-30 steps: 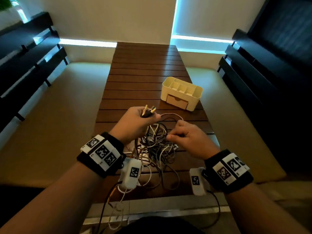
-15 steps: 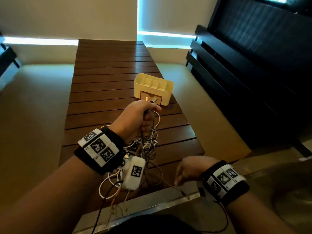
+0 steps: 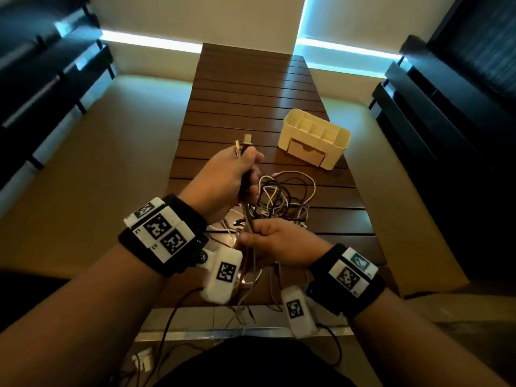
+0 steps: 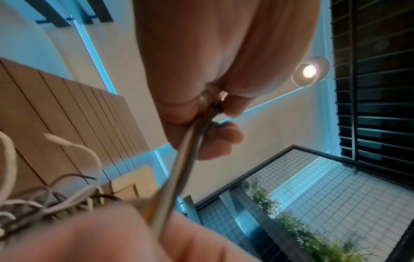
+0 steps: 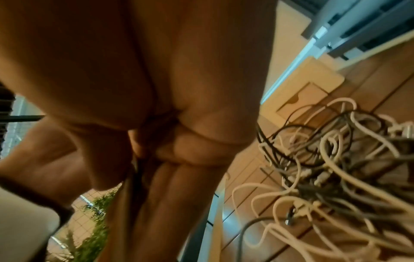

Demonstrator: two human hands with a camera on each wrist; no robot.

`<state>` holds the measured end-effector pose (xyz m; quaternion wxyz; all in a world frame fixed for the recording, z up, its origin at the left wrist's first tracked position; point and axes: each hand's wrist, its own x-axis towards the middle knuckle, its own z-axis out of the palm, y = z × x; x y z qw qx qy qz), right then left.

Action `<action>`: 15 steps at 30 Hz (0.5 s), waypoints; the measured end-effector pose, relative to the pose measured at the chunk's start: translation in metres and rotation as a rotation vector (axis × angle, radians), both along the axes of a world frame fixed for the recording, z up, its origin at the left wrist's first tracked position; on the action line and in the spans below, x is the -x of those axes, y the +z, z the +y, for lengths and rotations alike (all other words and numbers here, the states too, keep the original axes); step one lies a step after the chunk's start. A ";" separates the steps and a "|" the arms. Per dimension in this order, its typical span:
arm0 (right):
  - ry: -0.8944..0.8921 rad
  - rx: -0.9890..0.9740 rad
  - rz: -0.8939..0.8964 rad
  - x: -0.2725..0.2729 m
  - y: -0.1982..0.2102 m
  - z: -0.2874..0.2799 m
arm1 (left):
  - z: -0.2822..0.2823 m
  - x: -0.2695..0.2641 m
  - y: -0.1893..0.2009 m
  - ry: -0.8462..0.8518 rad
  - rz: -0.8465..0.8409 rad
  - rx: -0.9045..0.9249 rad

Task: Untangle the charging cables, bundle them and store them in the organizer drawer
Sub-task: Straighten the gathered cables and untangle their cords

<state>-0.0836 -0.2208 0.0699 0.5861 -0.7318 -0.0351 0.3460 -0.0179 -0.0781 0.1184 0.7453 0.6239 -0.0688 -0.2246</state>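
A tangle of white and dark charging cables (image 3: 282, 199) (image 5: 331, 168) lies on the slatted wooden table (image 3: 251, 101). My left hand (image 3: 231, 177) grips a dark cable (image 4: 179, 170) just below its plug ends (image 3: 243, 142), which stick up above the fist. That cable runs taut down to my right hand (image 3: 273, 241), which pinches it lower down in front of the pile. The cream organizer (image 3: 315, 141) stands at the right of the table, its front drawer (image 3: 305, 153) closed; its drawer front (image 5: 302, 101) also shows in the right wrist view.
Pale cushioned seating (image 3: 97, 169) flanks the table on both sides. Dark slatted benches (image 3: 446, 113) stand at the far left and right. Loose cable ends hang over the table's near metal edge (image 3: 237, 331). A lamp (image 4: 310, 71) glows overhead.
My right hand has come up from the near table edge to the cable below my left hand. The left hand still holds the plug ends. The head view swung back to the centre.
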 end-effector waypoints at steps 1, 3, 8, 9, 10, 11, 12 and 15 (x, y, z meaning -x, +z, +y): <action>0.039 -0.039 0.069 0.000 -0.001 0.003 | 0.007 0.002 -0.003 0.003 0.002 -0.034; 0.116 -0.075 0.169 -0.004 -0.003 0.006 | 0.020 0.006 -0.009 0.002 0.008 -0.086; 0.172 0.129 -0.025 -0.019 -0.017 0.003 | 0.047 0.011 -0.019 0.072 0.019 -0.092; 0.136 0.216 -0.105 -0.022 -0.021 0.000 | 0.052 0.011 -0.021 0.090 0.016 -0.087; 0.076 0.286 -0.167 -0.025 -0.027 -0.004 | 0.058 0.011 -0.024 0.104 0.016 -0.080; 0.004 0.329 -0.197 -0.027 -0.034 -0.008 | 0.062 0.011 -0.027 0.116 0.019 -0.072; -0.058 0.370 -0.203 -0.030 -0.043 -0.011 | 0.066 0.012 -0.029 0.127 0.023 -0.063; -0.018 0.610 -0.218 -0.035 -0.070 -0.018 | 0.073 0.015 -0.036 0.168 0.059 -0.032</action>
